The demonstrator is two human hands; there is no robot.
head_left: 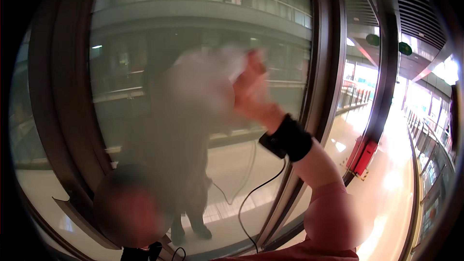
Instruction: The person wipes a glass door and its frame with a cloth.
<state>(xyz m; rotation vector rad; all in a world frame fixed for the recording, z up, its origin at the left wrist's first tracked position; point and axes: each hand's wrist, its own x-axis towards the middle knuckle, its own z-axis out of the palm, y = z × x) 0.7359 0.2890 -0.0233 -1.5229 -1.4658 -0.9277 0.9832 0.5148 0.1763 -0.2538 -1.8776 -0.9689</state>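
My right hand [252, 88] is raised in front of a large glass pane [145, 127], its fingers curled and blurred by motion. Against the glass it grips a pale, blurred thing that looks like a white cloth [230, 59]. A black wrist strap [291, 139] with a small box is around the right wrist, and a thin black cable [241, 210] hangs from it. Low on the left is my left hand [141, 206], near the frame of the pane. Blur hides its fingers and anything in them. Another black strap [143, 253] sits below it.
Dark metal uprights [324, 61] border the pane on both sides. A reflected figure and railings show in the glass. To the right, a shiny corridor floor [391, 166] runs beside a railing [429, 130]. A red box [364, 157] stands near the glass wall.
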